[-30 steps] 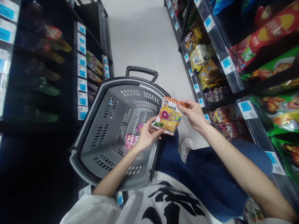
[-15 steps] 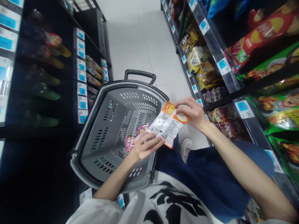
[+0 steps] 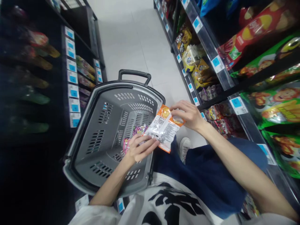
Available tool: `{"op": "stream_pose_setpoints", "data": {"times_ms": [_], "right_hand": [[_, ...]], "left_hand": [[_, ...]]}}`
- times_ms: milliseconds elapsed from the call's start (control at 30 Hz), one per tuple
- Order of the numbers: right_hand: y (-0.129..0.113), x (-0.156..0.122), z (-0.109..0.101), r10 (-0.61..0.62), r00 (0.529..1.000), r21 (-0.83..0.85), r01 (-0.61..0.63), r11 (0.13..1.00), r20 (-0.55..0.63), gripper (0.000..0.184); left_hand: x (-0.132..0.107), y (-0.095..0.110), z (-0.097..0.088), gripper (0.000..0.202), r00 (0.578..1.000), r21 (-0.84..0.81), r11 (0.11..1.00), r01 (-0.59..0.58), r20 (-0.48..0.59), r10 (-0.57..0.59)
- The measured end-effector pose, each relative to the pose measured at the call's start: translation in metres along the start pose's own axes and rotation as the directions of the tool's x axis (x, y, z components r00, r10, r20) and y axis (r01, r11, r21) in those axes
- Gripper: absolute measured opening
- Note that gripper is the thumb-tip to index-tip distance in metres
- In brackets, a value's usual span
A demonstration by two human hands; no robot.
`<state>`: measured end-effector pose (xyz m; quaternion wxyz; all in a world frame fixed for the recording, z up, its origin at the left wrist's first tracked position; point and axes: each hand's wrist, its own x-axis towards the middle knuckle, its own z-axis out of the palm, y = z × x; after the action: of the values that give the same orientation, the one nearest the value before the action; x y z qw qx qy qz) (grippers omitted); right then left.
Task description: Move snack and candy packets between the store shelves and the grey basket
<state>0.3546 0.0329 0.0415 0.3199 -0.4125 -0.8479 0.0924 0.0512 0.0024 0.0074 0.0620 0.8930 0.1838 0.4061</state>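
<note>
An orange and white snack packet [image 3: 162,127] is held between my two hands, its printed back with small text facing up. My left hand [image 3: 142,148] grips the packet's lower left edge, fingers lying over it. At the upper right end, my right hand [image 3: 187,115] pinches the orange edge. Beneath and left of the packet stands a grey shopping basket [image 3: 93,109] with slotted walls. Inside it lie a pink packet [image 3: 126,145] and a purple packet [image 3: 140,129], both partly hidden by my left hand.
Shelves of bagged snacks line the right, with a red chip bag [image 3: 253,31] and green bags [image 3: 281,109]. Dark shelves with price tags [image 3: 73,78] stand close on the left. Between them runs the pale floor [image 3: 122,37]. The basket's black handle [image 3: 134,72] sticks up at its far end.
The view has shifted slightly, so basket and shelves sit a little further left. Both hands still hold the packet in nearly the same pose.
</note>
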Motion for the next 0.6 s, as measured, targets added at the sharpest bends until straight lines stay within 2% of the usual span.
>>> {"op": "stream_pose_setpoints", "data": {"times_ms": [67,200,300,367,433,533,600], "right_hand": [[-0.002,0.001,-0.002,-0.019,1.000,0.053,0.019,0.998,-0.014,0.008],[-0.012,0.007,-0.010,0.086,0.996,0.219,-0.086,0.972,0.008,0.006],[-0.020,0.010,-0.015,0.139,0.988,0.317,-0.155,0.936,0.072,0.008],[-0.025,0.011,-0.016,0.198,0.967,0.434,-0.249,0.866,0.159,0.009],[-0.031,0.011,-0.018,0.258,0.925,0.579,-0.376,0.724,0.278,0.023],[-0.041,0.009,-0.021,0.293,0.871,0.705,-0.492,0.511,0.395,0.048],[-0.046,0.007,-0.023,0.326,0.852,0.740,-0.520,0.426,0.411,0.063]], "left_hand": [[0.000,0.001,0.000,0.029,1.000,0.016,1.000,-0.014,-0.008,0.014],[-0.003,0.001,0.006,0.025,0.998,-0.091,0.994,0.054,-0.019,-0.056],[-0.002,0.004,0.015,0.015,0.981,-0.090,0.990,0.107,-0.152,-0.120],[-0.001,0.007,0.020,0.006,0.938,-0.039,0.972,0.230,-0.259,-0.232],[0.002,0.012,0.024,0.011,0.866,-0.046,0.912,0.407,-0.297,-0.402],[0.004,0.019,0.024,0.025,0.750,-0.169,0.784,0.598,-0.228,-0.621],[0.004,0.023,0.022,0.028,0.733,-0.252,0.740,0.624,-0.142,-0.666]]}}
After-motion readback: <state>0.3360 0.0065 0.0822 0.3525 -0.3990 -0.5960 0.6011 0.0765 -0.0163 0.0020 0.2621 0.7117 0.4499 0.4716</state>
